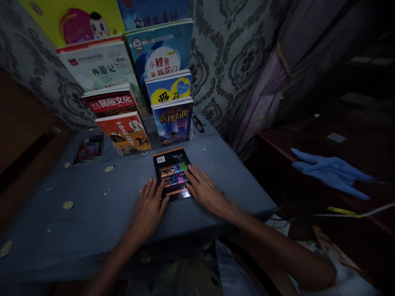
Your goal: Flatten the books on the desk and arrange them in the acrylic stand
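Observation:
A thin dark book (172,166) lies flat on the blue-grey tablecloth, its back cover up, with a barcode at the top and rows of small colourful pictures. My left hand (151,205) rests at its lower left edge, fingers stretched out and fingertips touching the cover. On the other side, my right hand (205,191) lies over the right edge with its fingers extended. Neither hand grips the book. Just behind it stands a blue children's book (173,123), and to the left of that an orange book (125,131) stands upright.
More upright books rise in two columns behind, including a red book (109,102) and a yellow-and-blue book (169,87). Dark glasses (198,123) lie beside the right column. Patterned wallpaper (228,53) backs the table. At right, a blue glove (331,170) lies on a dark red surface.

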A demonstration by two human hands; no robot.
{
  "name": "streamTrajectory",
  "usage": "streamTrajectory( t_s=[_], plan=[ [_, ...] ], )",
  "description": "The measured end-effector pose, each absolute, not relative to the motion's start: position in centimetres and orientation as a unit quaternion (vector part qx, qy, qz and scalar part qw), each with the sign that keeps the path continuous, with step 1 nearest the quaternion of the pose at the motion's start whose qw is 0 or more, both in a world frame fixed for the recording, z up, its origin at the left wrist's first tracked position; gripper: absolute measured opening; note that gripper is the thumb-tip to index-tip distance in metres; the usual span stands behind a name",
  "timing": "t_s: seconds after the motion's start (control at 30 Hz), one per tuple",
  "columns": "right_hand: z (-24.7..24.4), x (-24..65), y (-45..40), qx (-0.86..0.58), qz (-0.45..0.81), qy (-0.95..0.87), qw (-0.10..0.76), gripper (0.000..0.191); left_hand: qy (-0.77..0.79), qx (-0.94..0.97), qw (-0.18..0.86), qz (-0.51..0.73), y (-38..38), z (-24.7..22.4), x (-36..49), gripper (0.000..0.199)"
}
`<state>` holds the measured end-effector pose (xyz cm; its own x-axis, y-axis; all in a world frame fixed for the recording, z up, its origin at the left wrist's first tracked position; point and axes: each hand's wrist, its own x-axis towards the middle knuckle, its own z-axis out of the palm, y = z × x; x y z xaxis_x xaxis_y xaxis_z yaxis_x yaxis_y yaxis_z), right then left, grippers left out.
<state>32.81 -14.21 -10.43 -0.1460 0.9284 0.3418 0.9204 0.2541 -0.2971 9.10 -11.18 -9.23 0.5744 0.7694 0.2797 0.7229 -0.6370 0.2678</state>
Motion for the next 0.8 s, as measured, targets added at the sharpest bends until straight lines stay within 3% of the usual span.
streamTrajectory(
  t_s=[0.1,0.2,0.37,0.5,0.63,0.8],
  plan=[
    [-10.3,32.8,-14.2,-0.611,0.002,-0.758,0.229,0.049,0.442,0.855,0.152,0.224,-9.7,-8.7,9.9,0.050],
    [-10.3,32.9,-14.2,-0.611,0.001,-0.758,0.231,0.049,0.451,0.785,0.306,0.294,-8.7,-7.9,10.4,0.050],
    [-10.6,33.1,-14.3,-0.610,0.012,-0.752,0.251,0.050,0.480,0.558,0.540,0.409,-7.1,-6.8,10.5,0.058],
    [-11.0,33.2,-14.3,-0.604,0.011,-0.752,0.262,0.052,0.486,0.423,0.658,0.389,-5.7,-6.1,11.7,0.060],
    [-11.3,33.2,-14.2,-0.599,0.006,-0.754,0.269,0.052,0.439,0.398,0.720,0.362,-5.2,-5.7,13.4,0.052],
    [-11.1,33.9,-14.1,-0.605,0.057,-0.745,0.276,0.055,0.427,0.417,0.713,0.367,-5.2,-5.8,13.4,0.057]
  ],
)
